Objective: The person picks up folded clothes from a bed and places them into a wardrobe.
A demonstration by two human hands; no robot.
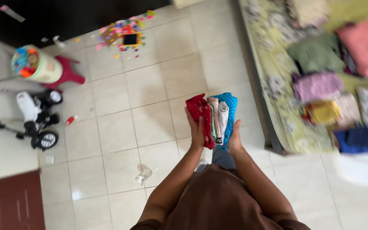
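A stack of folded clothes (214, 115) stands between my two hands in front of my chest, over the tiled floor. It has a red piece on the left, pale pink and white pieces in the middle and a blue dotted piece on the right. My left hand (196, 132) presses against the red side. My right hand (235, 138) presses against the blue side.
A bed (273, 85) with a yellow-green patterned sheet runs along the right, with several folded piles of clothes (320, 85) on it. A toy ride-on (37, 119), a red stool, a tub of toys (35, 64), scattered coloured pieces (124, 34) and a small bottle (143, 174) lie on the floor.
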